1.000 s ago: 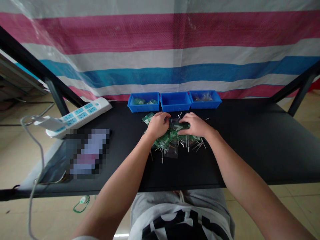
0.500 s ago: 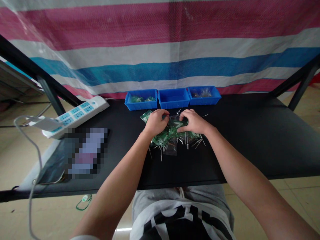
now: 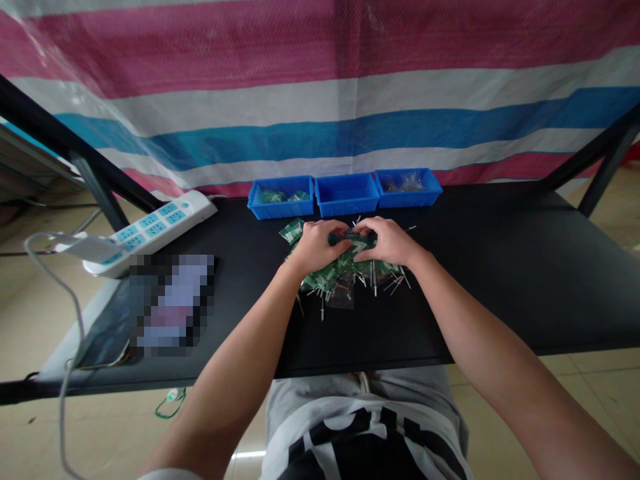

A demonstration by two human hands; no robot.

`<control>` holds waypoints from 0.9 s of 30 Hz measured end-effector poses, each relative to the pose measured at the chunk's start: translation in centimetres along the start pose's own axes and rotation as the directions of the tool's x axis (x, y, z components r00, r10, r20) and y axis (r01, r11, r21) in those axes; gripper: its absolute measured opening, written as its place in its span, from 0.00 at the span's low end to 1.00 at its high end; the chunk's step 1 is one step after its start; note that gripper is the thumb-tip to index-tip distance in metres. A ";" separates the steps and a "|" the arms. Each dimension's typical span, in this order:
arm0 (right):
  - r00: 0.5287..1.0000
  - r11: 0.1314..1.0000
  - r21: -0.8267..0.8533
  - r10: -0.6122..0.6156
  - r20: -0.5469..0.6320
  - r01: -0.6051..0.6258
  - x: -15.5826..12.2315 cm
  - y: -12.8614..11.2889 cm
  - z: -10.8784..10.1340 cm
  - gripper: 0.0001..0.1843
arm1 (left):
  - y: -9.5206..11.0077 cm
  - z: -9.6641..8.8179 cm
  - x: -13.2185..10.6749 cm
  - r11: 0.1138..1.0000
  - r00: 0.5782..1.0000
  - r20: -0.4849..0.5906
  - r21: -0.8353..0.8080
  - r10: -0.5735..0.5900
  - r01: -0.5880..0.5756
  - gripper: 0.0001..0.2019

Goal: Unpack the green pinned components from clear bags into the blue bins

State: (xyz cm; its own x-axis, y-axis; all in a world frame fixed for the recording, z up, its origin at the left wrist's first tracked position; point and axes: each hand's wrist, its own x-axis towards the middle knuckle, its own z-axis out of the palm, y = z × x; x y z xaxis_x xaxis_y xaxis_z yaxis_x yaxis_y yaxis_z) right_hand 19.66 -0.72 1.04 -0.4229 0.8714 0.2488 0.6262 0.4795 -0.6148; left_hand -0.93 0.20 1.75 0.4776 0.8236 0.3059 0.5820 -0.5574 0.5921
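At the far left, a thin grey cable (image 3: 75,313) bends down past the edge of a flat black table (image 3: 240,280), its upper end at a white block-shaped plug (image 3: 97,249) seated in a long white plastic power strip with light-blue socket panels (image 3: 150,231). Nearer the front edge lies a blurred rectangle, pale blue and dark (image 3: 176,300), its details masked. Next comes a blue plastic open-topped bin (image 3: 283,210) with green-tinted packets inside, the first of three in a row along the back, before a red, white and blue striped woven sheet (image 3: 250,143). In front of it, a small green-and-clear plastic packet (image 3: 292,231) pokes out beside the left hand (image 3: 317,247), whose fingers curl over the back of a loose heap of green-tinted plastic packets (image 3: 333,273), the thumb a little apart from them; whether they pinch anything I cannot tell. Thin silver metal pins (image 3: 375,277) stick out along the heap's near side. Behind it stands the blue middle bin (image 3: 349,208). The right hand (image 3: 393,241) faces the left across the heap, thumb and forefinger parted in a curve; any grip is too small to make out. The blue right-hand bin (image 3: 410,199) holds clear packets.
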 end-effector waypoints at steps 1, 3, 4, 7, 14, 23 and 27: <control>1.000 1.000 0.001 -0.006 -0.006 0.006 0.0 -0.1 0.0 0.28 | 0.0 0.0 0.0 0.999 1.000 -0.004 -0.044 -0.022 0.022 0.14; 1.000 1.000 0.012 -0.011 -0.012 0.011 0.0 -0.2 -0.1 0.24 | -0.2 0.0 0.1 0.986 0.998 -0.020 -0.152 -0.068 0.064 0.14; 1.000 1.000 0.023 -0.006 -0.015 0.007 0.1 -0.3 -0.1 0.20 | -0.3 0.0 0.2 0.975 0.996 -0.028 -0.209 -0.084 0.077 0.14; 0.999 0.996 0.085 0.031 -0.022 -0.029 0.0 -0.4 -0.2 0.11 | -0.8 0.3 0.4 0.919 0.992 -0.049 -0.385 -0.114 0.087 0.13; 0.986 0.969 0.244 0.011 -0.169 0.031 0.1 -0.4 -0.2 0.10 | -0.8 0.4 0.4 0.836 0.987 -0.057 -0.541 -0.148 0.094 0.21; 0.936 0.975 0.197 -0.027 -0.350 0.102 0.1 -0.4 -0.3 0.06 | 0.1 0.1 -0.1 0.994 0.989 -0.120 -0.060 0.084 -0.092 0.17; 0.935 0.962 0.254 -0.005 -0.355 0.102 0.1 -0.5 -0.3 0.06 | 0.0 0.5 -0.3 0.980 0.970 -0.142 0.064 0.196 -0.189 0.16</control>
State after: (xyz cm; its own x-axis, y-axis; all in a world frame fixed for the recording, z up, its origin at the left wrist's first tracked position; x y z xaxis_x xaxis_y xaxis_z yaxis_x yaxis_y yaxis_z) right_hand 19.49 -0.84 1.58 -0.1660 0.8490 0.5017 0.3928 0.5236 -0.7561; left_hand -0.78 -0.06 1.30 0.4841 0.7045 0.5190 0.5220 -0.7085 0.4749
